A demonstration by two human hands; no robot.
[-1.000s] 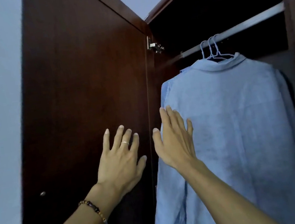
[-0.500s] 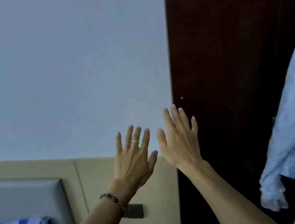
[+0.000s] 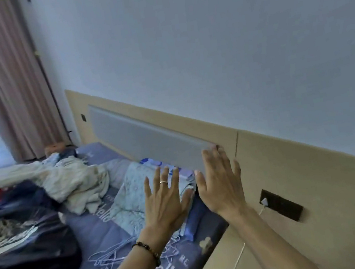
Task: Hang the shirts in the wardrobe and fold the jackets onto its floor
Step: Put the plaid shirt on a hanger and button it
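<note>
Far left there's a pink curtain [image 3: 10, 73] by the window. On the bed [image 3: 90, 233], a dark jacket [image 3: 21, 245] with white lettering lies near left, and a heap of pale shirts [image 3: 69, 181] sits just past it. A few white hangers [image 3: 111, 255] lie on the blue sheet near the middle. Left hand [image 3: 165, 202] is up in the air, fingers spread, holding nothing. Right hand [image 3: 220, 185] is right beside it, fingers straight, also empty, in front of the headboard [image 3: 149, 136].
</note>
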